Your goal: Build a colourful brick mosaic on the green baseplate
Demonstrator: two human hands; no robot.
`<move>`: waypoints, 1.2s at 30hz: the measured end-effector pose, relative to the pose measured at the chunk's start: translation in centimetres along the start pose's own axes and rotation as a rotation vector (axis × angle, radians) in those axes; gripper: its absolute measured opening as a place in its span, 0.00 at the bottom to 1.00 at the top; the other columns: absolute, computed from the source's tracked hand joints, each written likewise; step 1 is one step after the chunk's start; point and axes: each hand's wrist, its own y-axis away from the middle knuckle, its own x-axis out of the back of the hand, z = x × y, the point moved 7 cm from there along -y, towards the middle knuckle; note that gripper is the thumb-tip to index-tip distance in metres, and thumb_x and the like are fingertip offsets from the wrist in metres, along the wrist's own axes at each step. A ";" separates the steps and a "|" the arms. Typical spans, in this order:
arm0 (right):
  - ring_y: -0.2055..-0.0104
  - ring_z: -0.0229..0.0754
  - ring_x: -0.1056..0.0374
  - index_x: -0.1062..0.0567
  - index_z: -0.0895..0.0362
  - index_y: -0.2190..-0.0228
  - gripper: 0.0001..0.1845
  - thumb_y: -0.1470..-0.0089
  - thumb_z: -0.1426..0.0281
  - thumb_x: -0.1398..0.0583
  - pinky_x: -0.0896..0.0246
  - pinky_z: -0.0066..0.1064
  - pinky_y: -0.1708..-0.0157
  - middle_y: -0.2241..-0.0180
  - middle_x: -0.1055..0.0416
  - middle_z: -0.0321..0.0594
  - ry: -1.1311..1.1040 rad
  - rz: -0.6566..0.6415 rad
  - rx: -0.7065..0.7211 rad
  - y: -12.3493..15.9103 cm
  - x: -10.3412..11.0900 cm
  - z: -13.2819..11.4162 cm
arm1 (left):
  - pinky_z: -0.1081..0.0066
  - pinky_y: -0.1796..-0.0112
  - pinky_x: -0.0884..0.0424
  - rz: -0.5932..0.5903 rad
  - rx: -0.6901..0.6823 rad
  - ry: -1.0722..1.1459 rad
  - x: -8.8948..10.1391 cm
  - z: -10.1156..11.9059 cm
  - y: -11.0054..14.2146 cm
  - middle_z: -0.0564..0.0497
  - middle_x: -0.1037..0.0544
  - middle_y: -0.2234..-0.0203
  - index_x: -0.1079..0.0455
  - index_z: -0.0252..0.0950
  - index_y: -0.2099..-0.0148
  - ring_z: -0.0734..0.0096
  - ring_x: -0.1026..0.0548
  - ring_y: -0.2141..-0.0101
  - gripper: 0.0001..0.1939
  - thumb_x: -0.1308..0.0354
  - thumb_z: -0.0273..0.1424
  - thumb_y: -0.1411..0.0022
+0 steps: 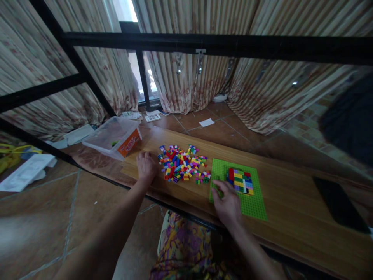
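My left hand (146,167) rests on the wooden board at the left edge of a loose pile of small coloured toy bricks (182,163). Its fingers point forward and down, and I see nothing held in them. My right hand (229,202) is over the near left part of a green studded baseplate (258,202). Its thumb and forefinger are apart, with no brick visible between them. Just beyond that hand, a compact block of joined bricks (243,182) in red, yellow, blue, white and other colours sits on the baseplate; the hand hides its near left side.
A clear plastic tub (112,134) with an orange label stands left of the pile, a few green pieces inside. A dark flat object (339,202) lies at the board's right. A black metal frame (186,41) crosses in front of striped curtains (175,85). White paper (206,123) lies on the tiles.
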 end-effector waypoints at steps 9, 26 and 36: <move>0.57 0.46 0.32 0.23 0.55 0.59 0.14 0.41 0.68 0.46 0.40 0.37 0.54 0.60 0.24 0.43 0.174 -0.117 0.020 -7.5 -6.5 -0.9 | 0.57 0.51 0.37 -0.023 -0.036 -0.100 0.2 0.8 0.4 0.36 0.27 0.56 0.28 0.27 0.52 0.50 0.32 0.54 0.18 0.56 0.25 0.38; 0.60 0.45 0.31 0.21 0.54 0.65 0.14 0.41 0.68 0.47 0.41 0.34 0.57 0.64 0.22 0.41 0.119 -0.103 -0.052 -8.8 -7.4 -0.4 | 0.57 0.53 0.36 -0.035 -0.001 -0.064 0.5 1.0 0.7 0.36 0.28 0.55 0.29 0.29 0.51 0.50 0.33 0.53 0.17 0.55 0.25 0.38; 0.54 0.55 0.36 0.24 0.57 0.58 0.18 0.45 0.59 0.40 0.47 0.45 0.54 0.59 0.26 0.53 0.474 -0.116 -0.080 -9.7 -8.7 -2.9 | 0.56 0.53 0.36 -0.033 0.006 -0.061 0.5 0.9 0.7 0.35 0.28 0.54 0.29 0.30 0.51 0.49 0.33 0.52 0.17 0.55 0.25 0.38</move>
